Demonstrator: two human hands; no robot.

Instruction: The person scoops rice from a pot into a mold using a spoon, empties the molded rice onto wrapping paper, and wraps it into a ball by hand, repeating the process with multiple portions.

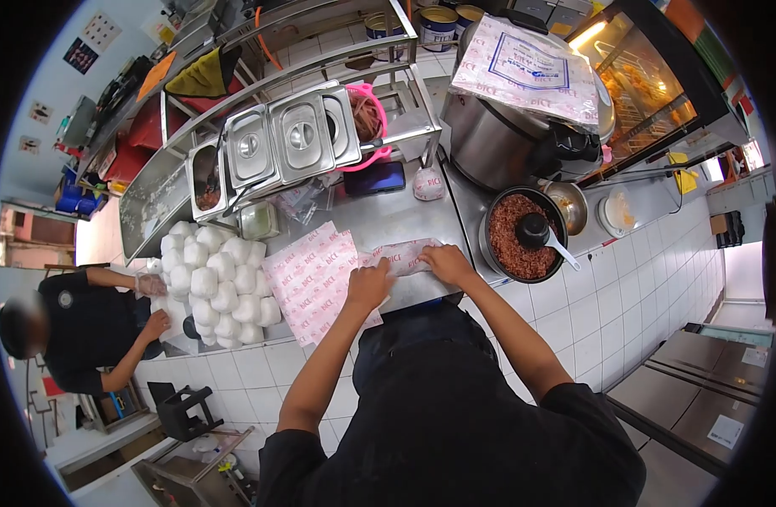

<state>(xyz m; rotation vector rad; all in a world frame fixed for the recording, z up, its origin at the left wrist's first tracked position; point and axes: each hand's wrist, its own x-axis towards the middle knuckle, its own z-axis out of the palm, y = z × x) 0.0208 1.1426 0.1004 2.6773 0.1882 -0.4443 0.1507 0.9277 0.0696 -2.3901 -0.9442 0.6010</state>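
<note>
Printed wrapping paper (403, 256) lies folded on the steel counter, held at both ends by my hands. My left hand (372, 285) has its fingers closed on the left end, beside a flat stack of printed paper sheets (312, 279). At the right end, my right hand (445, 263) pinches the paper. Whatever is inside the fold is hidden. A round paper-wrapped packet (427, 182) sits farther back. Right of my hands stands a black pot (487, 251) of reddish-brown crumbly food, with a black round tool (535, 230) with a white handle in it.
Many white wrapped packets (215, 287) are piled at left, near a co-worker (92, 329) whose hands are beside them. Lidded steel pans (299, 135) and a pink basket (379, 157) stand behind. A large cooker (489, 139) and lit glass cabinet (645, 93) are at back right.
</note>
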